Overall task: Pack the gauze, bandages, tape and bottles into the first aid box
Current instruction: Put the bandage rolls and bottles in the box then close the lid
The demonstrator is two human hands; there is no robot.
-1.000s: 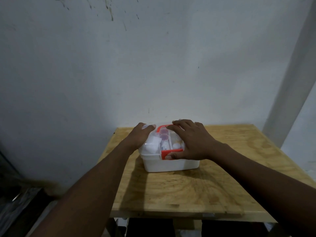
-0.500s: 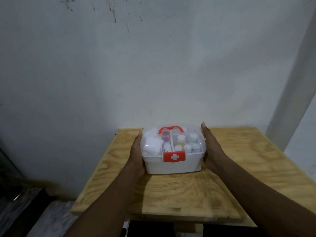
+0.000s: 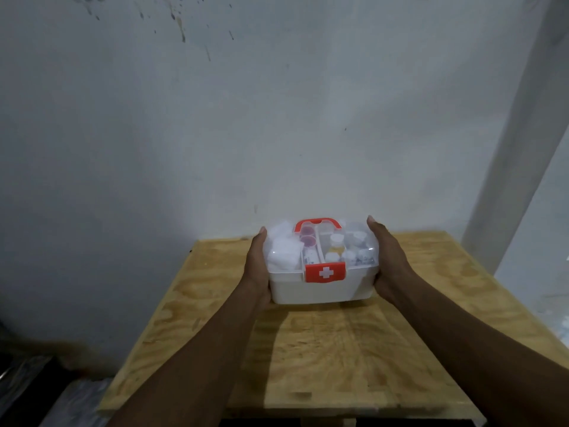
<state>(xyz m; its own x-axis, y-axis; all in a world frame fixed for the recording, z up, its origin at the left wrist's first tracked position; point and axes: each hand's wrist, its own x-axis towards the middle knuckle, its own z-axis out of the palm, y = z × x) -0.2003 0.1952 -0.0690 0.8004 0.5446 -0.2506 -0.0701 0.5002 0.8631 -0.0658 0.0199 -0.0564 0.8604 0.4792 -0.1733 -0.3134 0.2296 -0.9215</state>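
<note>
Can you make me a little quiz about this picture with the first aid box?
1. True or false: the lid of the box is shut.
2. What stands on the red latch? A) a white cross B) a blue star C) a black arrow
3. Fill in: the left hand and right hand press on the box's two ____.

Key:
1. True; the bottles show through the clear lid.
2. A
3. sides
</note>
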